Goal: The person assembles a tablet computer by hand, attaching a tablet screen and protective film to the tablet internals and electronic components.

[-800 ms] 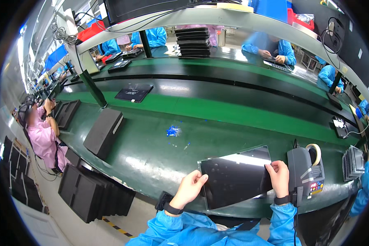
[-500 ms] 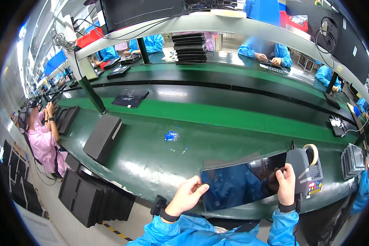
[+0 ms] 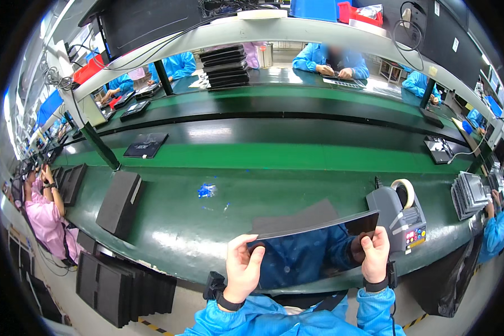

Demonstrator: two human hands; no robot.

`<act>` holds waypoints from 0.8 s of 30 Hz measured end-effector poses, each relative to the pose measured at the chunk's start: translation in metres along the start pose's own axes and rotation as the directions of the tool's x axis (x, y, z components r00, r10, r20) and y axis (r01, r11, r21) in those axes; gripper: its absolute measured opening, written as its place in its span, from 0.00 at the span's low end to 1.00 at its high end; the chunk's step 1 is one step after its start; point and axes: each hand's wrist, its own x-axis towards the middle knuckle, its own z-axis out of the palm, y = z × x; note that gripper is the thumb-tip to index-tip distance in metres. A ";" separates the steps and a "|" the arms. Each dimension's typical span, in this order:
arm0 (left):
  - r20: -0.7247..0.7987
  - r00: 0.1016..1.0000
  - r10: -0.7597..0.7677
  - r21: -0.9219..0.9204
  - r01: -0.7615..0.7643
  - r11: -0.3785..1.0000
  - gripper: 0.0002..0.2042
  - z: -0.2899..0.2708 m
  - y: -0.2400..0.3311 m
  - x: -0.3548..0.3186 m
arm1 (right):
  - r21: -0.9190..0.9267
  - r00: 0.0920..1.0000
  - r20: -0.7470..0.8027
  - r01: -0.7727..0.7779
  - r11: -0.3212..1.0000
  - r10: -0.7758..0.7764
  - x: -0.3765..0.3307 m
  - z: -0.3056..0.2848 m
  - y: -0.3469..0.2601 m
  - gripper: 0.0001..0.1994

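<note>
A glossy dark screen panel (image 3: 311,255) is held tilted over the near edge of the bench, reflecting blue sleeves. My left hand (image 3: 244,267) grips its left edge, thumb on the glossy face and fingers behind. My right hand (image 3: 375,255) closes on its right edge, thumb likewise in front. Behind the panel, a dark flat pad (image 3: 313,215) lies on the green bench, partly hidden. To the right of the panel stands a grey tape dispenser (image 3: 395,218) with a roll of tape (image 3: 404,193) on top.
Blue scraps (image 3: 206,191) lie mid-bench. Dark foam blocks (image 3: 119,204) stand at left, near a person in pink (image 3: 45,207). A flat dark device (image 3: 145,145) rests farther back. Stacked trays (image 3: 469,195) stand at right. A shelf rail (image 3: 252,27) crosses above; co-workers in blue sit beyond.
The panel has tilted up toward me and come nearer, uncovering more of the pad behind it. My left hand's fingers have wrapped round its edge. The view has shifted right.
</note>
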 end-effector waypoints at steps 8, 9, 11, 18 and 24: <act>0.038 0.998 -0.054 -0.005 0.054 0.999 0.18 -0.005 0.003 0.001 | -0.006 0.998 -0.038 -0.044 0.999 0.043 -0.005 -0.003 0.006 0.11; 0.064 0.995 -0.075 -0.032 0.077 0.997 0.17 -0.006 0.004 0.002 | -0.004 0.998 -0.032 -0.048 0.999 0.048 -0.006 -0.002 0.005 0.11; 0.073 0.996 -0.059 0.021 0.057 0.998 0.16 -0.006 0.004 0.000 | 0.005 0.998 -0.024 -0.066 0.998 0.066 -0.008 -0.002 0.003 0.11; 0.008 0.980 -0.197 0.041 0.196 0.980 0.12 0.004 -0.010 -0.002 | -0.053 0.991 -0.049 -0.127 0.991 0.124 -0.036 -0.017 0.002 0.14; -0.076 0.974 -0.211 0.084 0.217 0.972 0.11 0.010 0.009 -0.001 | -0.188 0.933 -0.330 -0.215 0.958 0.144 -0.072 -0.068 -0.020 0.13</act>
